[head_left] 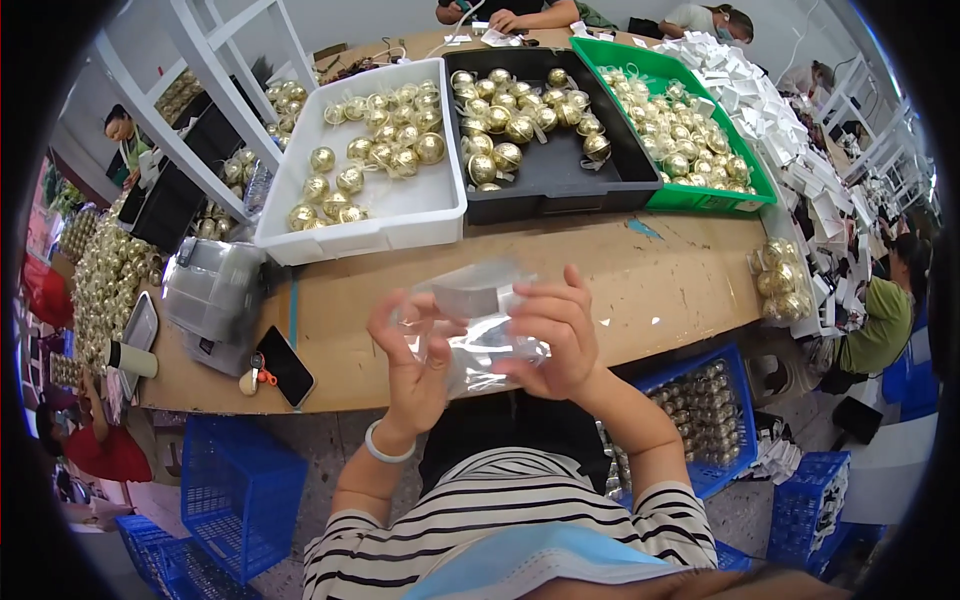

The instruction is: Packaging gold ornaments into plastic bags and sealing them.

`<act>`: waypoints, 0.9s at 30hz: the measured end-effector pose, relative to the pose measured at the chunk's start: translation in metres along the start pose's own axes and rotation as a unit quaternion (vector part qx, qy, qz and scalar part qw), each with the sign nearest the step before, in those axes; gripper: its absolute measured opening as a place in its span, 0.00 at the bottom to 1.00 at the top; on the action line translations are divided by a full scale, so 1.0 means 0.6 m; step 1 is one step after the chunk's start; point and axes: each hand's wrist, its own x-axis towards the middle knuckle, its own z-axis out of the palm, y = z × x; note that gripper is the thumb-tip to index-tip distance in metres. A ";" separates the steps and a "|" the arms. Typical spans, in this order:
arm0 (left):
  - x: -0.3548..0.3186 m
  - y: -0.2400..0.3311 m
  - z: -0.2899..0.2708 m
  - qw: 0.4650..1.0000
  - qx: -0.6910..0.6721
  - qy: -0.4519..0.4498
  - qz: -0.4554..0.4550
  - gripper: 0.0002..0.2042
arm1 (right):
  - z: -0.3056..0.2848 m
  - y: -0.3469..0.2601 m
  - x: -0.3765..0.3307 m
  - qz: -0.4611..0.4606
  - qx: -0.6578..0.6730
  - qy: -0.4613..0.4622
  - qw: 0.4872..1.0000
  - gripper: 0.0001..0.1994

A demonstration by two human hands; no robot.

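Between my two hands, over the near edge of the table, is a clear plastic box, slightly blurred. My left hand curls round its left side, thumb toward the front. On its right side my right hand grips with bent fingers, the thumb low and the index finger raised. Nothing can be made out inside the box. Beyond my hands, gold ball ornaments lie in a white tray, a black tray and a green tray.
Left on the table lie a stack of clear plastic packaging, a dark phone and orange-handled scissors. Packed gold balls stand at the right edge. Blue crates sit below. White cards are heaped far right; other people work around.
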 end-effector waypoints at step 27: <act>0.025 0.029 -0.020 0.968 0.157 -0.068 0.185 0.21 | -0.026 0.015 0.050 -0.067 0.118 -0.138 0.981 0.28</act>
